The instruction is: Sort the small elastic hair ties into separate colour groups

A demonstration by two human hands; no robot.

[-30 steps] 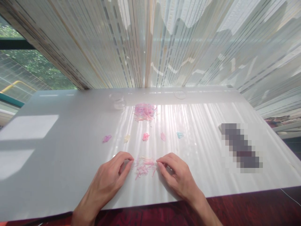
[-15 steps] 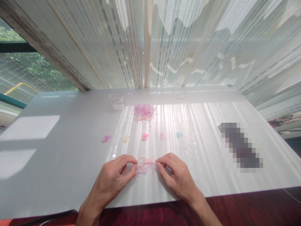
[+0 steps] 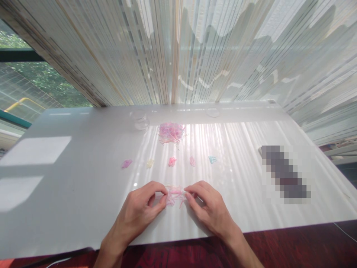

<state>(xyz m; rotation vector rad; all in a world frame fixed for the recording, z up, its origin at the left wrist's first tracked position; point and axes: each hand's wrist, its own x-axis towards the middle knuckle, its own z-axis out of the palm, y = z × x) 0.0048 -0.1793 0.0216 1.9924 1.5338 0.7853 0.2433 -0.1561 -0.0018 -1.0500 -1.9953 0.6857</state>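
A small loose pile of pink and pale rubber bands [image 3: 175, 194] lies near the table's front edge, between my two hands. My left hand [image 3: 147, 203] pinches at the left side of this pile, with thumb and forefinger together on the bands there. On the pile's right edge, my right hand [image 3: 205, 203] has its thumb and forefinger closed together; what is between the tips is too small to make out. Beyond the hands lies a row of small clusters: purple bands [image 3: 126, 163], yellow bands [image 3: 150, 163], hot-pink bands [image 3: 172, 161], light-pink bands [image 3: 192, 161] and teal bands [image 3: 212, 159].
A larger heap of mixed pink and purple bands [image 3: 171, 132] lies behind the row. To its left stands a clear round container [image 3: 141, 122], and a clear disc [image 3: 213, 112] lies at the back. A blurred dark object [image 3: 286, 173] rests on the white table [image 3: 83, 208] at right.
My left hand has shifted a little to the right, and the left side of the near pile is more gathered. My right hand stays nearly in place.
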